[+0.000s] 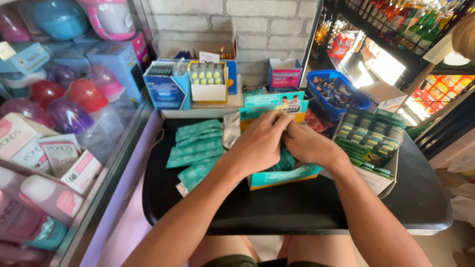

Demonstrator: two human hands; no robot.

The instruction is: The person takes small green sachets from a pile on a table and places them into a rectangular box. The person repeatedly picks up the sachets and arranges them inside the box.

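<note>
Both my hands reach into an open teal display box (284, 176) on a black table (297, 207). My left hand (260, 141) lies palm down over the box with its fingers curled around teal sachets (285, 160) inside. My right hand (309, 143) meets it from the right, fingers tucked under the left hand's fingertips and pressing on the same sachets. What lies under the palms is hidden. Strips of teal sachets (195, 146) are spread on the table just left of the box.
A white box of green packets (371, 141) stands right of the hands. A blue basket (336, 94) and small cartons (208, 81) line the back by a brick wall. A glass case with boxed goods (59, 153) runs along the left. Bottle shelves (410, 24) fill the upper right.
</note>
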